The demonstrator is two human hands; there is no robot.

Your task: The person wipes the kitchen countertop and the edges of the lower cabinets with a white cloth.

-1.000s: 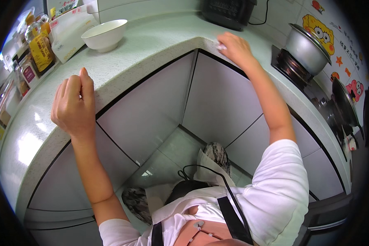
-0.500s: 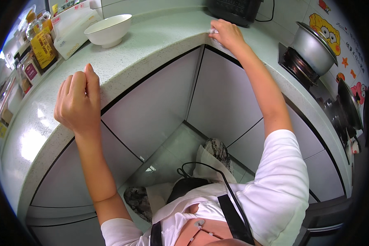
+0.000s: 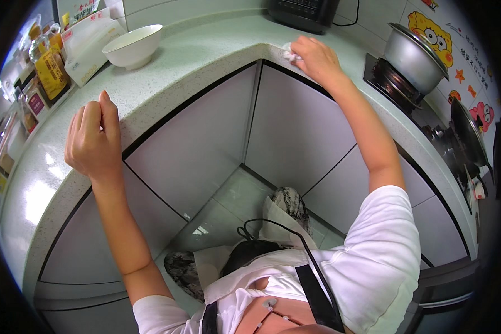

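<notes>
My right hand (image 3: pixel 317 60) is closed around a crumpled white cloth (image 3: pixel 291 54); whether it is paper or fabric I cannot tell. It presses on the pale speckled countertop (image 3: pixel 217 39) at the front edge, just right of the inner corner. My left hand (image 3: pixel 94 136) makes a fist over the left stretch of counter, thumb pointing up, with nothing visible in it. Beyond that fist a white bowl (image 3: pixel 132 49) stands upright on the counter.
A white tissue pack (image 3: pixel 88 47) and several seasoning bottles (image 3: pixel 51 69) line the left. At the back sits a black appliance (image 3: pixel 303 14). To the right, a silver pot (image 3: pixel 414 58) rests on the gas stove (image 3: pixel 389 83), with a dark pan (image 3: pixel 467 131) nearer. Grey cabinets (image 3: pixel 295 122) front the counter.
My right hand has slid rightward and slightly nearer along the counter edge, cloth still in its grip. The view has shifted a little, and my left fist keeps its shape.
</notes>
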